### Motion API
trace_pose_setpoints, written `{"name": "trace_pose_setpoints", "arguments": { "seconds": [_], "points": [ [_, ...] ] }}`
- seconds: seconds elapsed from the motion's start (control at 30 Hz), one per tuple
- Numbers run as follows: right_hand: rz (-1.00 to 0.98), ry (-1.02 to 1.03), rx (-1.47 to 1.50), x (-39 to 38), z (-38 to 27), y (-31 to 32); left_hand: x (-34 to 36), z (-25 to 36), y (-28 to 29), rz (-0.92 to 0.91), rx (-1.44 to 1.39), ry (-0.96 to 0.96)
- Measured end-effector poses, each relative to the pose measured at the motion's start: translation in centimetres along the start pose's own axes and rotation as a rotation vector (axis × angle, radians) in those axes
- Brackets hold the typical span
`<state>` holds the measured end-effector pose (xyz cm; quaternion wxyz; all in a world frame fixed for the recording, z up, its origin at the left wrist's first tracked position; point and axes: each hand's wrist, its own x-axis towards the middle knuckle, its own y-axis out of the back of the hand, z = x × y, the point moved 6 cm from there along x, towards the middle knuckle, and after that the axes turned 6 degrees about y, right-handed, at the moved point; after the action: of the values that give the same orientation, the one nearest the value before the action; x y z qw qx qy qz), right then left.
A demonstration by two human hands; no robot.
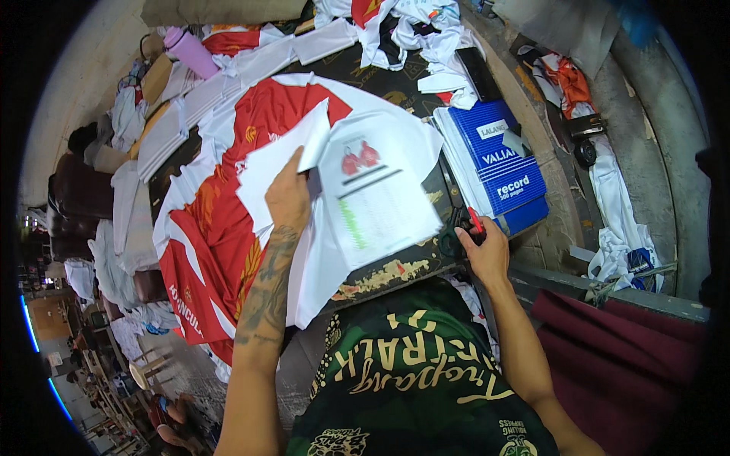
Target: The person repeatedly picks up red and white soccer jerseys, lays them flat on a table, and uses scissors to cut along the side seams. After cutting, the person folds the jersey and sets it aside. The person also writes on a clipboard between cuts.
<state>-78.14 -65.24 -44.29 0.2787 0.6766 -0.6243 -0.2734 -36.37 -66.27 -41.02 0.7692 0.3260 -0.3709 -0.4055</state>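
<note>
My left hand [289, 196] is closed on a bunch of white paper sheets [262, 169], their upper corner folded back. Beside it, a printed sheet [372, 201] lies face up, with two small red garment pictures, rows of print and green highlighter marks. Between the fingers of my right hand [489, 251] is a red pen [475, 220], held near the table's front edge. Dark-handled scissors [450, 242] lie just left of that hand, partly hidden. Beneath the papers spreads a red and white jersey [205, 220] with orange patterns.
A blue record book [494, 163] lies on papers at the right. Folded white fabric [262, 57] lines the table's far left, near a pink tumbler [190, 52]. More garments [418, 38] pile at the back. Maroon cloth [608, 365] hangs at lower right; another person [171, 422] shows at lower left.
</note>
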Motion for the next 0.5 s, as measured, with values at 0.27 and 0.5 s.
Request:
{"name": "trace_pose_setpoints", "arguments": {
  "seconds": [0.27, 0.5],
  "points": [
    [0.048, 0.284, 0.491, 6.1, -11.0, 0.0, 3.2, 5.2, 8.6, -0.167, -0.938, 0.288],
    [-0.332, 0.092, 1.073, 7.5, -9.0, -2.4, -1.5, 5.3, 1.9, -0.579, -1.621, 0.709]
  ]
}}
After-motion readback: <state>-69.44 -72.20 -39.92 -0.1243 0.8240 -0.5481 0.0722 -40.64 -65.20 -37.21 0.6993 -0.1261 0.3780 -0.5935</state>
